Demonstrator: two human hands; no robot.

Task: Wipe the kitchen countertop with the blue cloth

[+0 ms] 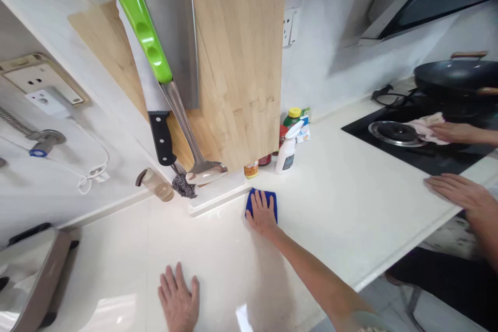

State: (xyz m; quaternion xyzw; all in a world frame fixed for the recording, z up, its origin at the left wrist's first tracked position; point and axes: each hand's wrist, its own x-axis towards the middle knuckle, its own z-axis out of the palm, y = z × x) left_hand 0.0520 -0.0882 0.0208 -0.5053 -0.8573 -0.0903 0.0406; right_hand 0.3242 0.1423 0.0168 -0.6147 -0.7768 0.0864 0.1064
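Note:
My right hand (262,213) lies flat on a folded blue cloth (273,204), fingers spread, pressing it against the white countertop (334,197). The cloth touches the foot of a low white ledge (221,198). To the left, near the front, my left hand (179,296) rests palm down on the counter with its fingers apart and nothing in it. A white spray bottle (287,153) stands just beyond the cloth, close to the wall.
Cutting boards (241,62), a cleaver (171,26), a green-handled ladle (184,124) and a steel scourer (184,185) hang ahead. At right, a co-worker's hand (447,131) holds a pink cloth on the black stove (431,158). A glass jug (156,184) stands left.

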